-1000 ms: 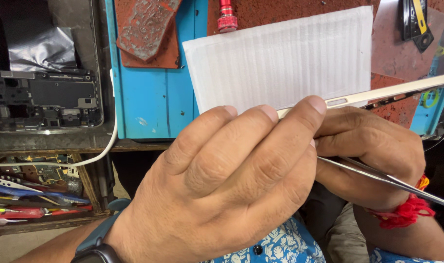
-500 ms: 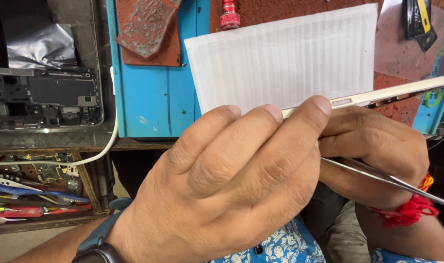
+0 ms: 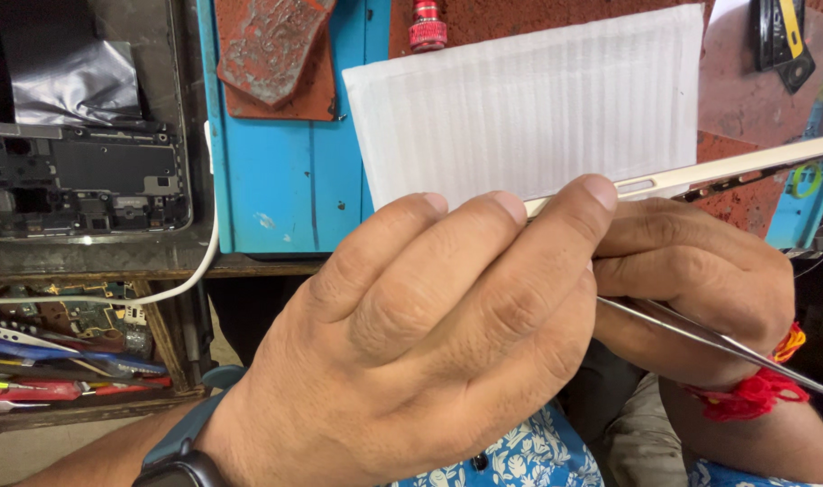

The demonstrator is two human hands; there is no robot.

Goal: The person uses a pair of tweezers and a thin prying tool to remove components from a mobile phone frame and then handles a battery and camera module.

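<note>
A thin, flat device frame of pale metal, seen edge-on, is held at the fingertips of the left hand. A slot and small cut-outs are seen along its narrow edge. Its near end is hidden under the left fingers, and its far end is cut off by the picture's right edge. The left hand is curled closed around the frame, knuckles toward the camera.

Slim steel tweezers are gripped by the right hand, which lies just behind and below the left hand. The tweezer tips are hidden behind the left hand; whether they touch the frame cannot be told.

Beyond the fingertips, a ribbed white sheet lies on a blue mat. Further to the left of the left hand, an opened phone with exposed dark circuitry is seen, partly cut off. A white cable runs below it.
</note>
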